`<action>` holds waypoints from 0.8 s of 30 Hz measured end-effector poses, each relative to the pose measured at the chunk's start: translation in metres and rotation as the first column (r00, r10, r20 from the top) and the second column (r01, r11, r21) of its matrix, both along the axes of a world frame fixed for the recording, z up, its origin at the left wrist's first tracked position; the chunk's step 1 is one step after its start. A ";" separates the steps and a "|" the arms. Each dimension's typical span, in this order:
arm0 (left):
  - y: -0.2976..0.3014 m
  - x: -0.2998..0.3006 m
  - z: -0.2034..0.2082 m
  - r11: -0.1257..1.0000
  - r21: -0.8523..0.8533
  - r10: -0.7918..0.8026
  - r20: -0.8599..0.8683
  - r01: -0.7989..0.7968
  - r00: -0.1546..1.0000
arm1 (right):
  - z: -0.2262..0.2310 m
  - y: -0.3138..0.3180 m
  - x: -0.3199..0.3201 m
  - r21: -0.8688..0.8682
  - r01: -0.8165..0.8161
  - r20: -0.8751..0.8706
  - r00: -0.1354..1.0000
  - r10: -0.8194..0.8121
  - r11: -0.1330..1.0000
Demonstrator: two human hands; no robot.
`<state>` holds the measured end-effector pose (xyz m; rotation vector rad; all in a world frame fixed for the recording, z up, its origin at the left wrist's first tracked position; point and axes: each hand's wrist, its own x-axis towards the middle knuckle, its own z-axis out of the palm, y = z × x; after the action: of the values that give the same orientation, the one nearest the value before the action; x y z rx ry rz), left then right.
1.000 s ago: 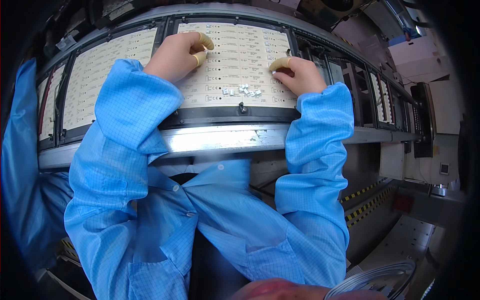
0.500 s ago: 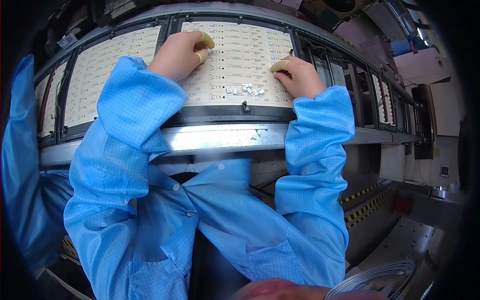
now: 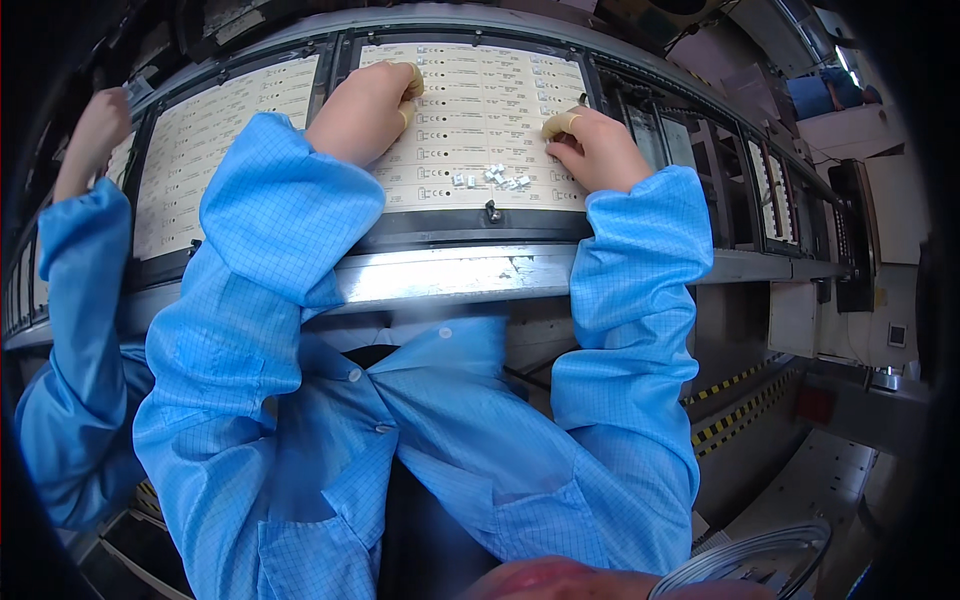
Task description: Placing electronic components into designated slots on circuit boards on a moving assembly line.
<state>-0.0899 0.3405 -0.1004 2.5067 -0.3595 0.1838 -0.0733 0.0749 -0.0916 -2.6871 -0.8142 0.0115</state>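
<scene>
Both my hands work over a cream panel printed with rows of small marks and set in a dark frame. Near its upper left part, my left hand is closed, thumb and forefinger curled together in yellowish finger cots. What its fingertips hold, if anything, is hidden. My right hand rests at the panel's right side, thumb and cot-covered forefinger pinched; I cannot make out anything between them. A loose cluster of small white block-like parts lies on the lower middle of the panel, between my hands. Similar small pieces line the upper right column.
A metal rail runs along the near side, with a black clip on the frame above it. Another printed panel lies to the left. A co-worker's hand in a blue sleeve reaches in at far left.
My left hand has shifted slightly, and the white piece seen at its fingertips is now out of sight. My right hand has barely moved. The co-worker's hand has come into view at left.
</scene>
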 end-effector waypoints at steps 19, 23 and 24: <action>-0.008 0.006 -0.006 0.944 0.329 -0.097 0.178 0.034 0.979 | 0.005 0.021 -0.019 0.240 -0.192 -0.049 0.977 0.210 0.952; -0.011 0.002 -0.007 0.951 0.303 -0.144 0.268 0.059 0.953 | -0.008 0.023 -0.019 0.224 -0.240 -0.096 0.959 0.266 0.945; -0.010 -0.004 -0.003 0.970 0.190 -0.188 0.176 0.155 0.966 | -0.008 0.022 -0.018 0.216 -0.240 -0.120 0.956 0.269 0.947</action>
<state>-0.0943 0.3302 -0.1035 2.6194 -0.6979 0.3398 -0.0916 0.0965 -0.0997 -2.3465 -1.0504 0.1790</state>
